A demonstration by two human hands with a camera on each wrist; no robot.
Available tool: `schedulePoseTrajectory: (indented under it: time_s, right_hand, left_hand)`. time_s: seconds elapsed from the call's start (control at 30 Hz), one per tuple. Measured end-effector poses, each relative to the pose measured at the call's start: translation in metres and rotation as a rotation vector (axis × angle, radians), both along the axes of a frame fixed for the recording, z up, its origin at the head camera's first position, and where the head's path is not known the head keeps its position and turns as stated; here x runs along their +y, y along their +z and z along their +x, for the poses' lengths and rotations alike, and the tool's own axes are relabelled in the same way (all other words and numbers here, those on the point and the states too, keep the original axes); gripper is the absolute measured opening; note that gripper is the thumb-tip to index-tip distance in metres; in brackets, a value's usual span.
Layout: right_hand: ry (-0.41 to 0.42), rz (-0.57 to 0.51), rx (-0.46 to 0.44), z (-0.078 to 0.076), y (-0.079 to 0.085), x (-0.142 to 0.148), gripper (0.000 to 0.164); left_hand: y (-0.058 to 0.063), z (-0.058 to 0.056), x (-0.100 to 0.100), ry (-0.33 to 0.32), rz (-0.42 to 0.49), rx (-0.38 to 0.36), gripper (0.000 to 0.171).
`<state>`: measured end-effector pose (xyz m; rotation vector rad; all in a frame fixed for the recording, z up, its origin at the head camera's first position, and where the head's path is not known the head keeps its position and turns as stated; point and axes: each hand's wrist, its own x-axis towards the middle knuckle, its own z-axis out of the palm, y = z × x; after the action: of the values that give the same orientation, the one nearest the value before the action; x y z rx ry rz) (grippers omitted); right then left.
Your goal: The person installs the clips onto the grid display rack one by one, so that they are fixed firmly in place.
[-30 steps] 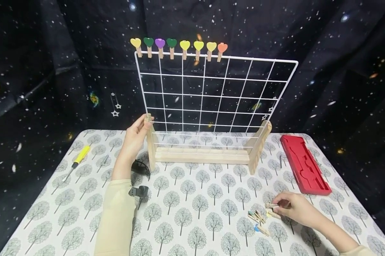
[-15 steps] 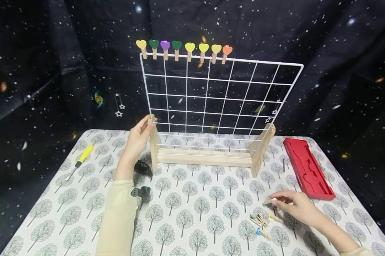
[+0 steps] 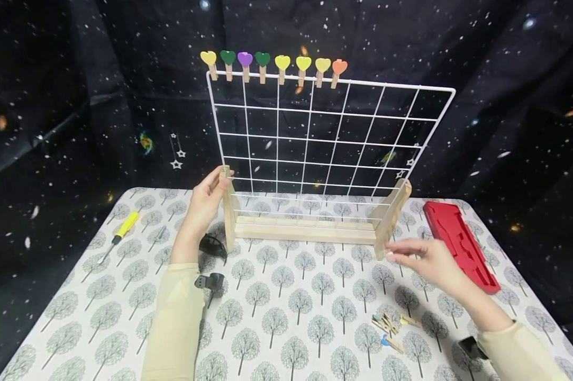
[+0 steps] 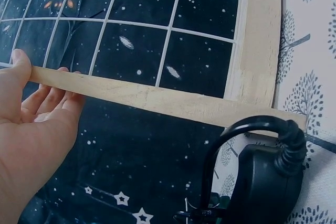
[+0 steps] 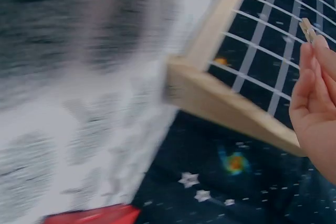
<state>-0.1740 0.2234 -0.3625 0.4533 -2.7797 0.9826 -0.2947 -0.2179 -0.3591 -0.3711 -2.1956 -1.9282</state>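
Observation:
A white wire grid (image 3: 308, 139) stands in a wooden stand (image 3: 305, 230), several heart-topped clothespins (image 3: 282, 69) clipped along the left part of its top bar. My left hand (image 3: 205, 203) grips the top of the stand's left upright (image 4: 131, 94), thumb on one side and fingers on the other. In the right wrist view, a small wooden clothespin (image 5: 307, 30) is pinched between the thumb and fingers of my right hand (image 5: 317, 90). In the head view that hand is beside the stand's right upright (image 3: 392, 219). The held clothespin's heart is hidden.
Several loose clothespins (image 3: 387, 327) lie on the tree-patterned cloth at the front right. A red molded tray (image 3: 460, 246) rests at the right side. On the left lie a yellow-handled screwdriver (image 3: 124, 227) and a black cable-like item (image 3: 212, 246). A dark starry curtain hangs behind.
My right hand has lifted a clothespin away from the loose pile and moved up toward the stand's right upright. The left hand keeps its grip; the head view has shifted slightly.

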Motion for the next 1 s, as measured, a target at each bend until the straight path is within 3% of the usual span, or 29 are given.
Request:
schedulePoseTrajectory:
  time_s: [0.07,0.17,0.43,0.53,0.7,0.83,1.0]
  right_hand:
    - [-0.048,-0.059,0.004,-0.004,0.022,-0.012,0.029]
    - [-0.047,-0.145,0.061,-0.007,0.056,-0.031,0.027]
    - [0.194,-0.433,0.349,-0.023,0.146,-0.07,0.021]
    - [0.229,-0.415,0.464,-0.032,0.178,-0.082,0.019]
    - [0.143,-0.334,0.572,-0.051,0.22,-0.1,0.018]
    - [0.025,-0.263,0.531,-0.065,0.24,-0.107,0.023]
    - [-0.051,-0.206,0.481,-0.078,0.255,-0.112,0.024]
  left_hand:
    - [0.0,0.001,-0.001,0.004,0.002,0.003,0.051]
    - [0.0,0.003,-0.003,0.015,0.002,-0.006,0.051]
    - [0.001,0.002,-0.002,0.011,-0.001,-0.025,0.051]
    - [0.002,0.001,-0.001,0.01,0.001,-0.016,0.051]
    - [0.002,-0.001,-0.002,0.03,-0.013,-0.007,0.051]
    - [0.004,0.002,-0.001,0.019,-0.022,-0.025,0.051]
    - [0.014,0.012,0.003,-0.005,0.01,-0.022,0.05]
